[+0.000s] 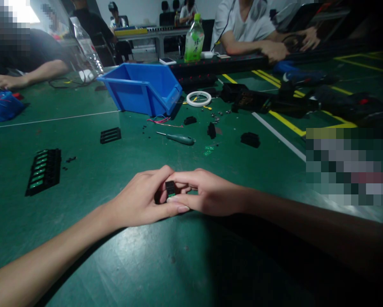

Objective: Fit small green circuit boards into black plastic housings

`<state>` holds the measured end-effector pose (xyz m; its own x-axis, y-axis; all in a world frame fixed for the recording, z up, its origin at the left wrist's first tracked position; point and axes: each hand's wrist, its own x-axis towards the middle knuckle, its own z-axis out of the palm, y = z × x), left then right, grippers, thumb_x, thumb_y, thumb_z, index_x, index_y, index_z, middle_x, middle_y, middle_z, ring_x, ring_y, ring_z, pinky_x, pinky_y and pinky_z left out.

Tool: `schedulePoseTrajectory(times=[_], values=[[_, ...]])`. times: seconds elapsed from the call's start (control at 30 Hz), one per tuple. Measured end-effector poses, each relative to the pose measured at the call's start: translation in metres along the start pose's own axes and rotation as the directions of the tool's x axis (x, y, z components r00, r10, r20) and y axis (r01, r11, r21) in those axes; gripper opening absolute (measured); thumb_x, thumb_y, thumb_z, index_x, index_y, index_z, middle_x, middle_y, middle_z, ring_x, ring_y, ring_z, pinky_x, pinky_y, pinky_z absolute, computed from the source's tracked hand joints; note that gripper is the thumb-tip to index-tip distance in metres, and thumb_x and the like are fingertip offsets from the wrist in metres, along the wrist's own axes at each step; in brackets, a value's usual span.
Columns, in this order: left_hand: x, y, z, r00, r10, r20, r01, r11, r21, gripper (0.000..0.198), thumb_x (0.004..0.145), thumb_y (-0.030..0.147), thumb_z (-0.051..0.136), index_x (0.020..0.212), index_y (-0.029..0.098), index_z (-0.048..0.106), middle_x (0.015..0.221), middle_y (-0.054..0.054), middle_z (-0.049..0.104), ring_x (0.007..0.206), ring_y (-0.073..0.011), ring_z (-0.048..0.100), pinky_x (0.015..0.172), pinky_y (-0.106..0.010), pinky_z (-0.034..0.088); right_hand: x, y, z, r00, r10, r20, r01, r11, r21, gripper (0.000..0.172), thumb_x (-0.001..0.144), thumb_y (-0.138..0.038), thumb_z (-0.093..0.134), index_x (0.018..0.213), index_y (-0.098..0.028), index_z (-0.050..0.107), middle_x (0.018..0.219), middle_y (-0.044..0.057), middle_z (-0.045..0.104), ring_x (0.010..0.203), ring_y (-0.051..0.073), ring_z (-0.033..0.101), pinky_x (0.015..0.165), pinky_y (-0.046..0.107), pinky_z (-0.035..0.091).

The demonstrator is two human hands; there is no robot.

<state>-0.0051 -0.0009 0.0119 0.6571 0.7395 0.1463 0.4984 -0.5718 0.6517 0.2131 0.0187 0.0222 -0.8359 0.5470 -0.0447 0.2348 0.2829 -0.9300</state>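
Observation:
My left hand [143, 198] and my right hand [205, 191] meet low over the green table. Between their fingers they grip a small black part with a green piece [170, 188] at its lower end. Both hands are closed around it, with the fingertips touching, and part of it is hidden. Beyond the hands lies a screwdriver [180, 139] with a green handle. Small green circuit boards [208, 150] rest just in front of it. To the left is a black holder [44, 172] filled with a row of green-faced parts.
A blue bin [130, 96] stands at the back, near a white ring-shaped roll [199, 99]. Black pieces [250, 139], a slotted black frame [110, 135], thin wires [162, 120] and screws [217, 115] lie about. A green-labelled bottle [194, 40] stands behind. Other people sit across and at the left.

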Motion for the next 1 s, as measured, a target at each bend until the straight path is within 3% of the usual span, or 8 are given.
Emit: schedulePoseTrajectory(times=[1.0], values=[[0.0004,-0.0014,0.0019,1.000,0.014,-0.009,-0.014,1.000,-0.010,0.035,0.090,0.049,0.072,0.097,0.019,0.053,0.078,0.003,0.060,0.064,-0.0125,0.055,0.058,-0.024,0.037,-0.0003,-0.0001,0.0006,1.000,-0.013,-0.015,0.013,1.000,-0.025,0.016,0.098,-0.023,0.057,0.108,-0.015,0.067,0.096,0.003,0.073,0.081,0.015,0.064,0.069,0.025,0.043]])
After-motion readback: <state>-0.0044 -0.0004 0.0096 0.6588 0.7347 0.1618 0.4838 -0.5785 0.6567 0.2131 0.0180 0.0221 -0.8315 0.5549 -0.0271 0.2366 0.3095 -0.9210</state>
